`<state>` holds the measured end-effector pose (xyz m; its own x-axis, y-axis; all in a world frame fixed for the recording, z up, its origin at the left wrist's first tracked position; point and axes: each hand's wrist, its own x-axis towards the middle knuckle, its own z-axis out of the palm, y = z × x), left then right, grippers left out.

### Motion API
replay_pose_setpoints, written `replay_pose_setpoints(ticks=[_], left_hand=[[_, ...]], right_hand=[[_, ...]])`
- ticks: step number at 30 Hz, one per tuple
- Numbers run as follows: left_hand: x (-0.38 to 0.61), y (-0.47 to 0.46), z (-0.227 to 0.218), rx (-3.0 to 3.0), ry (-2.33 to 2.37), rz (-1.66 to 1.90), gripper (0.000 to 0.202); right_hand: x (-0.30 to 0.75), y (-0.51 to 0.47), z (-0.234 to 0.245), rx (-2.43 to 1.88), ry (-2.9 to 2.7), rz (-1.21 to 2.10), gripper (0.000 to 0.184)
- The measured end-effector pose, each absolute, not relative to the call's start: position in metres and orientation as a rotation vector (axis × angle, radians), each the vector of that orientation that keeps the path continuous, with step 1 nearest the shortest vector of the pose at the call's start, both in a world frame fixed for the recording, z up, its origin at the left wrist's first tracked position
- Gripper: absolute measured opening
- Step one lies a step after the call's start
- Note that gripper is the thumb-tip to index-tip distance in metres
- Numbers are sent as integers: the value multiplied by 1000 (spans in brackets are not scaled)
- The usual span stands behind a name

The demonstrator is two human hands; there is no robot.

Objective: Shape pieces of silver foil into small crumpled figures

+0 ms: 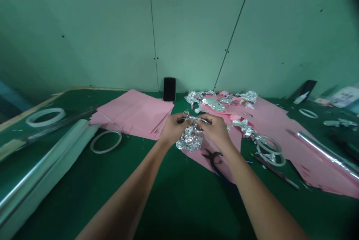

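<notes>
Both my hands meet above the green table (174,195) and pinch one crumpled piece of silver foil (190,139). My left hand (174,127) grips its left upper edge with closed fingers. My right hand (215,129) is closed on its right upper edge. Most of the foil hangs below the fingers, over the edge of a pink paper sheet (280,127). Black scissors (212,156) lie on the pink sheet just under my right wrist.
A stack of pink paper (134,114) lies at the back left, a black phone (169,89) leans on the wall. Crumpled foil scraps (213,101), tape rings (106,142) (269,149), and foil rolls (42,169) (328,154) surround the work spot.
</notes>
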<state>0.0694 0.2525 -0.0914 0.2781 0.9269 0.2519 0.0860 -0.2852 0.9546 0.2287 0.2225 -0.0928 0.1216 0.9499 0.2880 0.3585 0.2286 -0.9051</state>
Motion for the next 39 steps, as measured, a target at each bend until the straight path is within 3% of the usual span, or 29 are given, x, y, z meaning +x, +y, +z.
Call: replay_pose_setpoints(ticks=[12, 21, 26, 39], left_hand=[[70, 251, -89, 1632, 845, 1102, 17], [65, 253, -89, 1864, 794, 1048, 24], [63, 255, -89, 1916, 790, 1020, 25], [61, 260, -95, 1862, 863, 1055, 22]], right_hand=[[225, 220, -90, -1378, -1421, 700, 20], [234, 222, -93, -1147, -1132, 1225, 27], [235, 223, -94, -1104, -1016, 1356, 25], [235, 222, -90, -1251, -1349, 1038, 19]])
